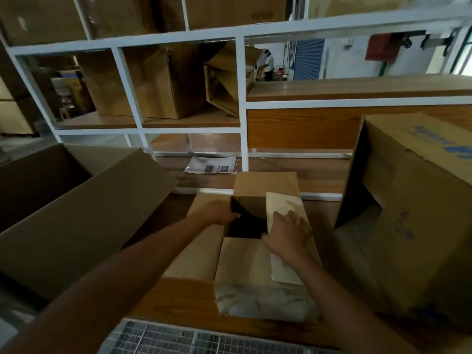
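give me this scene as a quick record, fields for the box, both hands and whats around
work: handling the flaps of an open small box on the wooden table
left grip: hand at the opening's left edge, hold unclear
right grip: hand flat on the pale right flap, fingers spread
box inside: dark, contents not visible
left: large open carton
right: blue-printed carton
behind: printed sheet on a shelf
near edge: wire grid

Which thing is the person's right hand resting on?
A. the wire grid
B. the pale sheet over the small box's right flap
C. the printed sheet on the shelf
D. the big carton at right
B: the right hand lies spread on the pale sheet atop the small box.
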`<action>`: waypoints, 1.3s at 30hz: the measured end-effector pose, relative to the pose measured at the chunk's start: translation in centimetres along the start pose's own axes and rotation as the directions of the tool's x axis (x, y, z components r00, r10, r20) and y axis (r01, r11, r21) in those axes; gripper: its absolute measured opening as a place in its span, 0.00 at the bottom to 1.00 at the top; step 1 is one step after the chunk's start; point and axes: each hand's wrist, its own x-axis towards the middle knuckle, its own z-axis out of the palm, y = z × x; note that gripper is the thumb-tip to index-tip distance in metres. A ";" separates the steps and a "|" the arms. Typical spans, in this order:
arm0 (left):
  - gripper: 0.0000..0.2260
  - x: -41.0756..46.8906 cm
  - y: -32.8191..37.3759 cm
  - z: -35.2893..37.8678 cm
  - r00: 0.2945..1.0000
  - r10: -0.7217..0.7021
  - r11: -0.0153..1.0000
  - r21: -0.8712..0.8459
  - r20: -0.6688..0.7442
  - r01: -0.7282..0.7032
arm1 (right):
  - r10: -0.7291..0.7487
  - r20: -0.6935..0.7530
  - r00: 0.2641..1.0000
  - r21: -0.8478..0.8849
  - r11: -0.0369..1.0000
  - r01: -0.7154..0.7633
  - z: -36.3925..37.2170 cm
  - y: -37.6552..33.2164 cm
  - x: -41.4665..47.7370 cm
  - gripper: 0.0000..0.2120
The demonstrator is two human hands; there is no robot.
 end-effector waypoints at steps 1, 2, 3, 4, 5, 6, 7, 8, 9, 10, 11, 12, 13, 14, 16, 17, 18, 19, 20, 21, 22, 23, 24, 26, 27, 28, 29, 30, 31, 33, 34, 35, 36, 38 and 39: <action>0.17 -0.5 0.4 1.4 1.000 -0.021 0.993 -0.116 -0.022 0.018 | -0.002 -0.019 1.000 -0.009 1.000 0.001 -0.3 0.2 -0.2 0.28; 0.18 -1.0 1.0 2.6 0.997 -0.043 0.981 -0.189 -0.068 0.029 | -0.008 -0.038 0.999 -0.017 1.000 0.007 -0.7 0.3 -0.5 0.27; 0.20 -1.7 1.4 3.6 0.990 -0.077 0.969 -0.244 -0.121 0.046 | -0.022 -0.054 0.998 -0.001 1.000 0.021 -1.1 0.4 -0.7 0.25; 0.21 -2.5 1.8 4.3 0.978 -0.108 0.960 -0.274 -0.180 0.056 | -0.042 -0.058 0.997 0.049 0.998 0.045 -1.8 0.4 -1.0 0.23; 0.21 -3.6 2.2 4.6 0.966 -0.146 0.945 -0.319 -0.215 0.072 | -0.066 -0.055 0.996 0.130 0.989 0.073 -2.6 0.5 -1.2 0.20; 0.21 -4.2 2.2 4.7 0.953 -0.165 0.930 -0.362 -0.256 0.064 | -0.088 -0.053 0.995 0.217 0.971 0.098 -3.6 0.7 -1.3 0.16; 0.20 -4.4 2.1 4.7 0.947 -0.161 0.914 -0.403 -0.278 0.037 | -0.099 -0.053 0.994 0.299 0.948 0.110 -4.7 1.0 -1.2 0.11; 0.19 -4.7 2.2 4.6 0.945 -0.143 0.905 -0.425 -0.293 0.005 | -0.089 -0.046 0.995 0.361 0.927 0.099 -5.9 1.3 -1.2 0.07; 0.18 -4.6 2.0 4.9 0.938 -0.123 0.906 -0.422 -0.325 -0.028 | -0.077 -0.039 0.996 0.404 0.911 0.086 -7.0 1.7 -1.1 0.04; 0.18 -4.7 1.8 5.2 0.931 -0.108 0.911 -0.410 -0.348 -0.047 | -0.066 -0.047 0.997 0.412 0.908 0.080 -8.0 2.2 -0.9 0.03; 0.18 -4.9 1.8 5.5 0.927 -0.092 0.912 -0.405 -0.362 -0.068 | -0.052 -0.070 0.996 0.392 0.917 0.075 -8.9 2.8 -0.8 0.03; 0.18 -5.0 1.7 5.7 0.922 -0.089 0.915 -0.397 -0.376 -0.074 | -0.037 -0.095 0.995 0.349 0.935 0.068 -9.7 3.1 -0.8 0.02; 0.19 -4.9 1.6 5.9 0.919 -0.073 0.929 -0.361 -0.387 -0.078 | -0.023 -0.123 0.992 0.295 0.954 0.059 -10.4 3.6 -0.9 0.03; 0.20 -4.5 1.6 6.2 0.926 -0.062 0.945 -0.321 -0.373 -0.066 | 0.006 -0.147 0.989 0.242 0.970 0.031 -10.9 4.1 -1.1 0.04; 0.21 -3.0 1.1 7.0 0.945 -0.075 0.954 -0.298 -0.318 -0.024 | 0.074 -0.181 0.981 0.151 0.987 -0.047 -11.6 5.3 -1.5 0.04; 0.19 -2.3 1.0 7.3 0.952 -0.089 0.954 -0.298 -0.292 -0.002 | 0.104 -0.200 0.974 0.095 0.992 -0.086 -11.5 5.9 -1.6 0.07; 0.16 -1.8 0.9 7.4 0.953 -0.092 0.956 -0.293 -0.288 0.004 | 0.138 -0.205 0.969 0.032 0.990 -0.134 -11.3 6.5 -1.6 0.11; 0.14 -1.6 0.8 7.6 0.947 -0.082 0.958 -0.286 -0.310 -0.010 | 0.171 -0.191 0.967 -0.026 0.984 -0.179 -10.8 7.0 -1.6 0.15; 0.12 -1.5 0.8 7.8 0.937 -0.069 0.960 -0.278 -0.343 -0.031 | 0.199 -0.161 0.967 -0.070 0.975 -0.212 -10.0 7.7 -1.6 0.21; 0.12 -1.6 1.0 7.9 0.925 -0.057 0.958 -0.280 -0.375 -0.054 | 0.227 -0.132 0.965 -0.111 0.964 -0.242 -8.9 8.4 -1.4 0.27; 0.11 -1.8 1.2 7.9 0.916 -0.056 0.954 -0.292 -0.397 -0.068 | 0.251 -0.113 0.961 -0.156 0.951 -0.267 -7.8 9.1 -1.3 0.30; 0.10 -1.8 1.2 8.0 0.911 -0.059 0.949 -0.307 -0.408 -0.076 | 0.268 -0.098 0.958 -0.193 0.940 -0.282 -6.4 9.9 -1.3 0.29; 0.10 -1.8 1.2 8.1 0.904 -0.060 0.942 -0.322 -0.423 -0.089 | 0.276 -0.083 0.957 -0.210 0.934 -0.288 -5.0 10.5 -1.5 0.26; 0.09 -1.6 0.9 8.2 0.886 -0.041 0.930 -0.343 -0.461 -0.135 | 0.267 -0.022 0.963 -0.123 0.956 -0.268 -2.0 11.3 -2.0 0.19; 0.09 -1.6 0.7 8.3 0.880 -0.032 0.921 -0.355 -0.474 -0.159 | 0.264 0.020 0.964 0.013 0.964 -0.264 -0.6 11.5 -2.4 0.16; 0.10 -1.5 0.5 8.4 0.879 -0.027 0.911 -0.374 -0.476 -0.175 | 0.257 0.071 0.964 0.166 0.950 -0.265 0.5 11.7 -2.6 0.14; 0.10 -1.5 0.3 8.3 0.878 -0.029 0.896 -0.401 -0.478 -0.188 | 0.245 0.107 0.964 0.296 0.918 -0.266 1.4 11.9 -2.7 0.15; 0.11 -1.5 0.2 8.3 0.875 -0.034 0.883 -0.425 -0.483 -0.200 | 0.240 0.127 0.962 0.388 0.881 -0.271 1.6 12.1 -2.8 0.15; 0.12 -1.5 0.1 8.2 0.871 -0.033 0.873 -0.439 -0.491 -0.215 | 0.243 0.134 0.961 0.445 0.852 -0.278 1.7 12.3 -2.8 0.16; 0.12 -1.6 0.2 8.1 0.862 -0.004 0.867 -0.431 -0.507 -0.250 | 0.255 0.125 0.959 0.478 0.832 -0.283 1.3 12.4 -2.6 0.17; 0.11 -1.6 0.2 8.1 0.863 0.014 0.875 -0.411 -0.506 -0.256 | 0.263 0.112 0.958 0.470 0.836 -0.284 1.0 12.3 -2.5 0.18; 0.09 -1.5 0.2 8.1 0.867 0.027 0.892 -0.378 -0.498 -0.245 | 0.269 0.092 0.959 0.443 0.851 -0.281 0.6 12.1 -2.5 0.19; 0.08 -1.4 0.4 8.2 0.878 0.030 0.916 -0.338 -0.477 -0.215 | 0.268 0.054 0.962 0.418 0.869 -0.265 0.1 11.7 -2.6 0.20; 0.05 -1.3 0.6 8.0 0.910 0.023 0.950 -0.274 -0.413 -0.148 | 0.222 -0.108 0.969 0.405 0.900 -0.161 -0.5 10.9 -2.5 0.16; 0.06 -1.2 0.8 7.6 0.924 0.025 0.957 -0.259 -0.381 -0.132 | 0.177 -0.197 0.964 0.405 0.910 -0.084 -0.6 10.6 -2.4 0.13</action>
